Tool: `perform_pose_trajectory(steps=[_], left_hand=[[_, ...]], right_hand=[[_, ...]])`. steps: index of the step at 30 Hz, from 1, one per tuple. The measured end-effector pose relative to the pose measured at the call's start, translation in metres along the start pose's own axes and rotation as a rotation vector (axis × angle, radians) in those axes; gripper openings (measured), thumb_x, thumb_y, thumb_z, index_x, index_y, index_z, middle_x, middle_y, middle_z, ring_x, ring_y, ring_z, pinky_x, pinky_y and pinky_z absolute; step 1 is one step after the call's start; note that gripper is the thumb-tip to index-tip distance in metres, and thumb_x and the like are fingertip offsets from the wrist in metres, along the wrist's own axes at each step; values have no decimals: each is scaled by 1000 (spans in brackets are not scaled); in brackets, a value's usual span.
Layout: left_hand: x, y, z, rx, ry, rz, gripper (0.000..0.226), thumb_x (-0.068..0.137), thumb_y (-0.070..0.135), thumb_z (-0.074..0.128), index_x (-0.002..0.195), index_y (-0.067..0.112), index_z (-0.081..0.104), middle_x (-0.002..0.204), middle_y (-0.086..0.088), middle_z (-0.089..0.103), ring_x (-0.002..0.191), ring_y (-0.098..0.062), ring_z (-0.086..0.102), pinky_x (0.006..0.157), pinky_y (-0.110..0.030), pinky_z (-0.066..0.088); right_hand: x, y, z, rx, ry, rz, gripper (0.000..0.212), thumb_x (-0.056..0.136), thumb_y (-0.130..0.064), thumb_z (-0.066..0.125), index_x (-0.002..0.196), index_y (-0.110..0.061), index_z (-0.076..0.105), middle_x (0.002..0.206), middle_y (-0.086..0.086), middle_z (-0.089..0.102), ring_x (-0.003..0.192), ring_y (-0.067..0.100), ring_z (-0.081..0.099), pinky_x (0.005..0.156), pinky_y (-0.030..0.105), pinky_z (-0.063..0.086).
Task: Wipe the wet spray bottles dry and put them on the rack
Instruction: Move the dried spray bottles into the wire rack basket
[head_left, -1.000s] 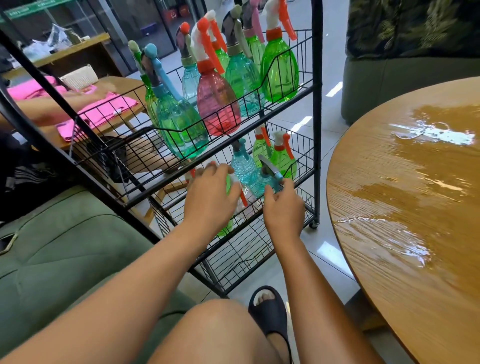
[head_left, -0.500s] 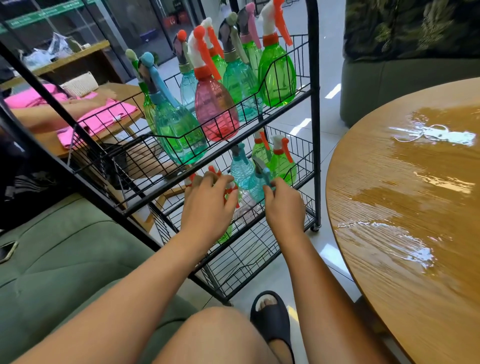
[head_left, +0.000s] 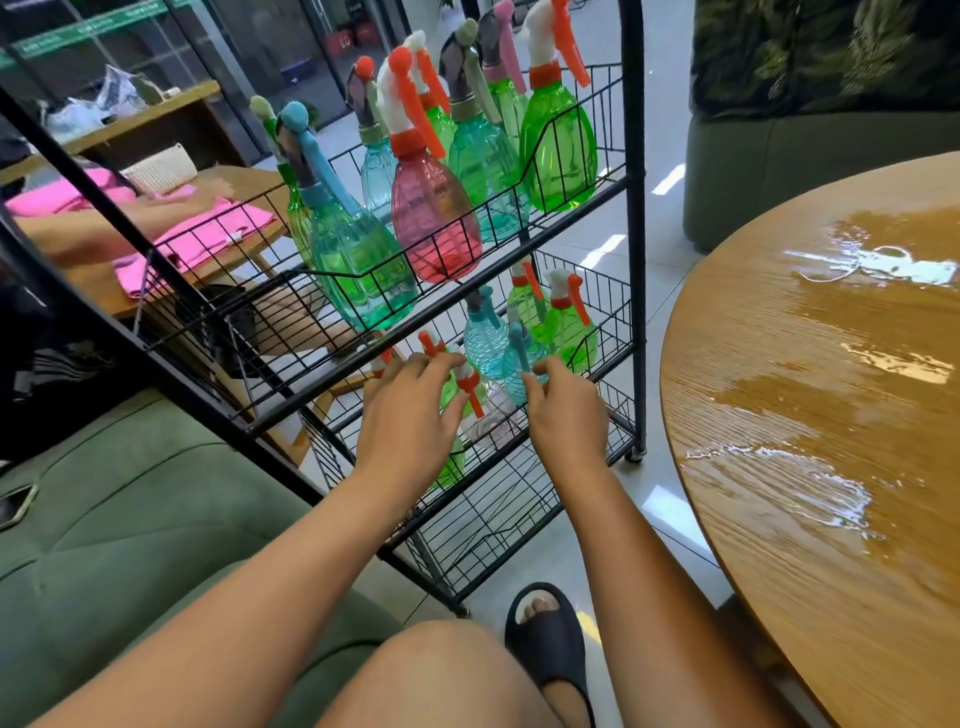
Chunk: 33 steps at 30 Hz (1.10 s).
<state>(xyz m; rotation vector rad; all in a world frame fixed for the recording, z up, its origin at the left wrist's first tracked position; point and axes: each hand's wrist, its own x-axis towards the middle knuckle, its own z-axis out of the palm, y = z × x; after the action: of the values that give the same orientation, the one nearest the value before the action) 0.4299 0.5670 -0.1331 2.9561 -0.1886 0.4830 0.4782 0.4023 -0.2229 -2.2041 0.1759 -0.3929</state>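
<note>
A black wire rack (head_left: 636, 260) stands in front of me. Its upper basket holds several spray bottles, among them a pink one (head_left: 434, 228) and a green one (head_left: 558, 150). Both my hands reach into the middle basket. My left hand (head_left: 410, 415) holds a green spray bottle with an orange trigger (head_left: 467, 382) round its neck. My right hand (head_left: 566, 415) grips a teal spray bottle with a blue trigger (head_left: 517, 358). Behind them stand a pale blue bottle (head_left: 483, 338) and two green ones (head_left: 569, 327). A clear bottle (head_left: 491, 415) lies between my hands.
A round wooden table (head_left: 831, 467) with water puddles is at my right. I sit on a green sofa (head_left: 130, 545) with a phone (head_left: 15, 504) on it. Behind the rack another person's arm (head_left: 104, 228) rests on pink cloths (head_left: 208, 234). The bottom basket (head_left: 493, 525) holds nothing.
Both hands stay in the middle basket on the same two bottles. The green bottle's orange trigger now shows more between my left fingers.
</note>
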Motion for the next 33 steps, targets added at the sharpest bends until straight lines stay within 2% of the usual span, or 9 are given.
perform_pose_trajectory(steps=[4, 7, 12, 15, 20, 26, 29, 31, 33], left_hand=[[3, -1, 0, -10, 28, 8, 35, 102, 39, 66, 135, 29, 64, 131, 1, 66, 131, -28, 54, 105, -46, 38], [11, 0, -3, -13, 29, 12, 33, 106, 42, 60, 137, 33, 64, 137, 4, 63, 138, -24, 50, 110, -44, 30], [20, 3, -1, -22, 31, 40, 22, 106, 39, 63, 124, 32, 73, 123, 8, 70, 128, -19, 57, 107, -44, 33], [23, 4, 2, -11, 39, 37, 21, 105, 41, 64, 122, 32, 73, 118, 9, 70, 123, -19, 58, 108, -47, 34], [27, 6, 6, 4, 48, 37, 23, 102, 45, 65, 119, 32, 73, 112, 9, 65, 123, -19, 56, 104, -46, 31], [32, 8, 7, 1, 25, 20, 26, 101, 49, 65, 123, 35, 70, 112, 10, 64, 123, -19, 56, 108, -46, 32], [33, 10, 6, -9, 27, 18, 25, 101, 47, 67, 122, 35, 69, 108, 10, 62, 116, -18, 58, 103, -44, 35], [34, 12, 4, -10, 18, 14, 25, 102, 46, 67, 122, 33, 70, 110, 9, 61, 117, -18, 57, 96, -39, 32], [34, 13, 5, -2, 10, 25, 25, 102, 46, 67, 122, 32, 70, 113, 7, 60, 120, -19, 54, 95, -39, 32]], right_hand=[[1, -3, -1, -17, -14, -39, 29, 104, -46, 60, 121, -22, 64, 93, 1, 75, 82, 26, 69, 69, 38, 58], [5, -4, -1, -40, -4, -55, 23, 105, -41, 61, 117, -22, 64, 96, 2, 76, 84, 27, 70, 70, 39, 59], [10, -2, -3, -60, -18, -37, 23, 104, -41, 62, 117, -21, 65, 100, 2, 76, 89, 27, 70, 68, 34, 52], [13, -1, -3, -56, -33, -31, 26, 103, -43, 64, 118, -23, 66, 101, 2, 76, 91, 28, 70, 70, 35, 54], [15, 0, -6, -68, -5, -30, 19, 106, -37, 57, 112, -21, 66, 94, 4, 74, 83, 30, 69, 66, 38, 56], [15, -8, -8, -30, -68, -30, 37, 96, -47, 60, 123, -23, 61, 93, 6, 72, 86, 31, 67, 71, 39, 56], [15, -9, -5, -51, -66, -59, 34, 99, -48, 60, 122, -22, 62, 97, 6, 74, 89, 31, 70, 74, 39, 56], [16, -8, -2, -88, -54, -76, 29, 104, -45, 57, 119, -20, 63, 98, 6, 74, 91, 33, 70, 70, 38, 52], [18, -4, -1, -100, -33, -78, 25, 108, -42, 52, 115, -19, 62, 96, 7, 74, 88, 35, 70, 67, 38, 51]])
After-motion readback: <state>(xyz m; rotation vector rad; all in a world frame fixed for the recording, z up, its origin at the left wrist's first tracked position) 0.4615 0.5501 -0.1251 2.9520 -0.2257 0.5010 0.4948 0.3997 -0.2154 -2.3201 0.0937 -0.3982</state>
